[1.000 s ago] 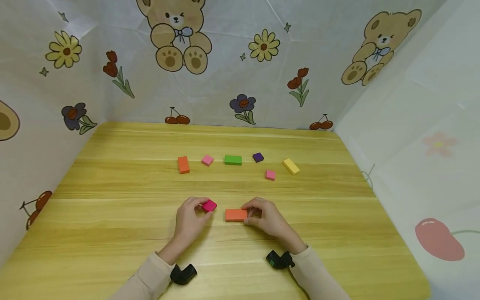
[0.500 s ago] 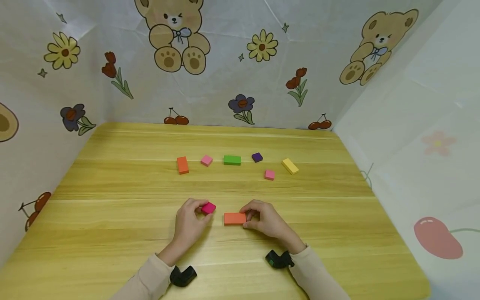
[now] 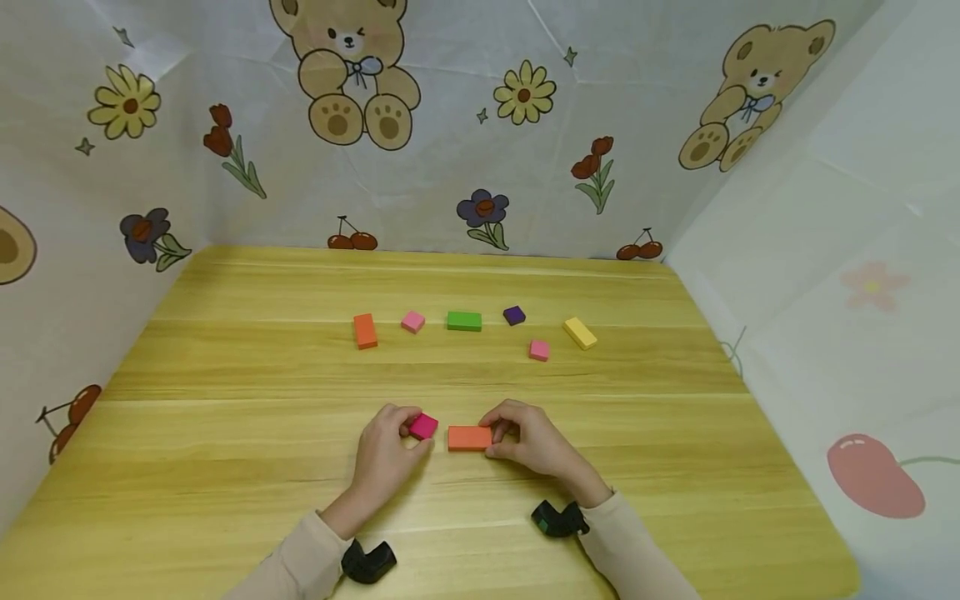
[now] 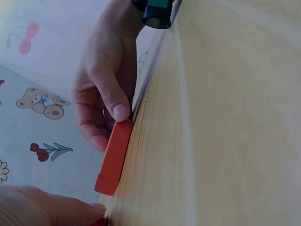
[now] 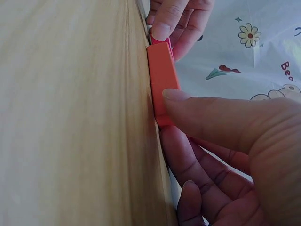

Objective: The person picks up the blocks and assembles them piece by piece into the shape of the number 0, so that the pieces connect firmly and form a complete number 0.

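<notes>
Between thumb and fingers, my left hand (image 3: 384, 450) pinches a small magenta square block (image 3: 423, 427) near the middle of the table. Just to its right, my right hand (image 3: 531, 437) pinches the right end of an orange-red rectangular block (image 3: 469, 438), which lies lengthwise from left to right. A narrow strip of wood shows between the two blocks in the head view. The right wrist view has the orange block (image 5: 162, 80) under the right thumb, with the left fingertips beyond its far end. In the left wrist view the magenta block (image 4: 100, 222) is mostly hidden by the left thumb.
Across the wooden table (image 3: 225, 367), farther back, lie an orange block (image 3: 365, 331), a pink block (image 3: 412, 322), a green block (image 3: 464, 321), a purple block (image 3: 513, 315), a second pink block (image 3: 538, 350) and a yellow block (image 3: 580, 332). A printed cloth stands behind.
Both blocks have come slightly nearer the person. Over the last half second my left hand moves right and nearer with the magenta block, closer to the orange one, while my right hand stays put.
</notes>
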A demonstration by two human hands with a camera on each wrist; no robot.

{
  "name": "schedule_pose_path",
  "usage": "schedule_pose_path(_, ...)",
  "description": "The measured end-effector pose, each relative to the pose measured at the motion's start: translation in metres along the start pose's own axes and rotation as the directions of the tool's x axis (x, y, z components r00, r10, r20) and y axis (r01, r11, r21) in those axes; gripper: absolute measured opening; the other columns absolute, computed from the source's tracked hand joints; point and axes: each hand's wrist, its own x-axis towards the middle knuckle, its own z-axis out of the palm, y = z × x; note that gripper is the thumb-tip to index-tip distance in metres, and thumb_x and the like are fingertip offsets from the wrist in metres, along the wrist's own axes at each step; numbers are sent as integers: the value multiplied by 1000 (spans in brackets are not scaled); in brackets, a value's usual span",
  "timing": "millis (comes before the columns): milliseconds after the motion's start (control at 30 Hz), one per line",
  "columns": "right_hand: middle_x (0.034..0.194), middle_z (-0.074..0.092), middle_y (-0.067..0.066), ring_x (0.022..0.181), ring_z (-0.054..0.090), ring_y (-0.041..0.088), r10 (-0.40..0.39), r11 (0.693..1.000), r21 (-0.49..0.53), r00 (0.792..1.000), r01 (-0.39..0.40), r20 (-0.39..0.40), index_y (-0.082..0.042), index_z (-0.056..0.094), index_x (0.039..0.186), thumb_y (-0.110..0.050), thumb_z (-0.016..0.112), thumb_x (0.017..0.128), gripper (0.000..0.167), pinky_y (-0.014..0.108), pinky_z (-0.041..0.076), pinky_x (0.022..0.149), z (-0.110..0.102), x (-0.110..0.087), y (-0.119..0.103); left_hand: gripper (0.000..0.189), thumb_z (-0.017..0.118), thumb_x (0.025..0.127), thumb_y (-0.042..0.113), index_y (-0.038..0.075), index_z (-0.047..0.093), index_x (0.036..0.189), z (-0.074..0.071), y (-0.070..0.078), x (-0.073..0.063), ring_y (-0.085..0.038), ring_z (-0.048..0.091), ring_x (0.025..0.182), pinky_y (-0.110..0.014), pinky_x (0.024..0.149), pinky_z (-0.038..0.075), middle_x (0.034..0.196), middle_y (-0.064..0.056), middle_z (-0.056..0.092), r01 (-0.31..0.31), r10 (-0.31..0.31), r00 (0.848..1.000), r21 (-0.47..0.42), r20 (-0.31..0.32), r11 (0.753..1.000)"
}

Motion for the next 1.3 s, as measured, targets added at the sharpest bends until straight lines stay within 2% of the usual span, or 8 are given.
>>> schedule_pose_path(400,94,64,2,82,60,14,-12,1000,-16,1000,12,1,-9,69,108,-8,79,81,29,23,50,72,0,1,4,43,86,69,10,1,72,108,1,-1,0,-11,53,74,-27,66,41,88,-5,64,16,-17,999,23,37,1000)
schedule_pose_path(733,94,64,1,82,60,12,-14,1000,-15,1000,14,5,-10,69,108,-9,78,82,28,23,50,72,0,0,4,37,86,69,9,3,74,104,1,0,-1,-8,51,72,-24,63,40,85,0,62,-9,7,999,54,47,999)
schedule_pose_path(1300,95,64,1,81,61,11,-26,999,-29,1000,26,-2,-10,69,109,-10,79,81,29,23,51,72,1,1,4,37,86,68,7,1,74,102,4,-2,0,-9,49,71,-24,65,38,83,-1,60,-23,22,998,6,56,1000)
